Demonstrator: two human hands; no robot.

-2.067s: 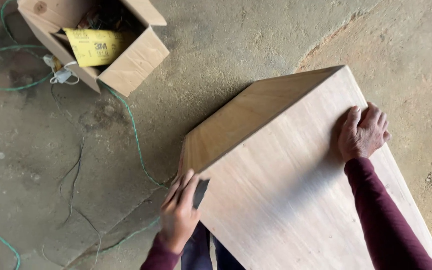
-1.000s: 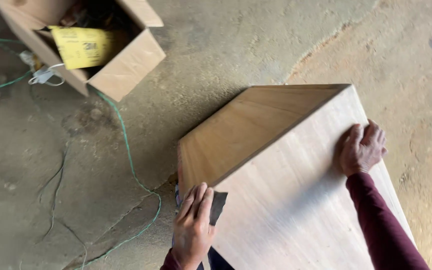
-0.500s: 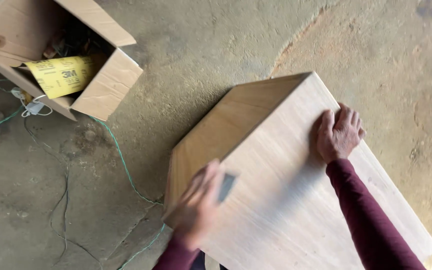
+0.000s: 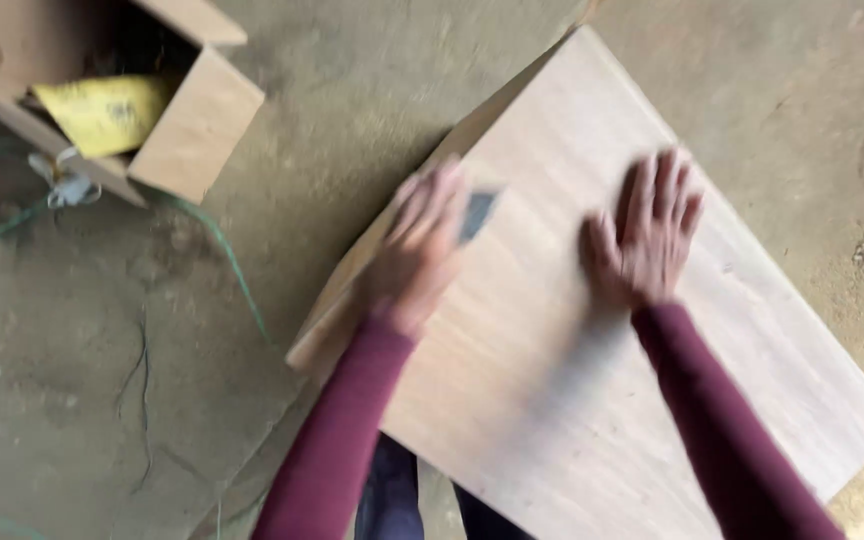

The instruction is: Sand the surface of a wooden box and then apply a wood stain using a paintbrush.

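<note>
A pale wooden box (image 4: 572, 400) stands on the concrete floor with its broad top face toward me. My left hand (image 4: 417, 245) rests near the box's left edge and presses a small dark grey piece of sandpaper (image 4: 476, 212) onto the wood; the hand is blurred by motion. My right hand (image 4: 644, 235) lies flat on the middle of the top face, fingers spread, holding nothing. Both arms wear dark red sleeves.
An open cardboard box (image 4: 197, 125) with a yellow packet (image 4: 102, 112) inside sits at the upper left on the floor. A green cord (image 4: 222, 250) and thin dark wires (image 4: 142, 370) trail across the concrete left of the wooden box.
My left hand has slid the sandpaper up along the box's left edge. My right hand has shifted from the right edge toward the middle of the top face. The view has moved closer.
</note>
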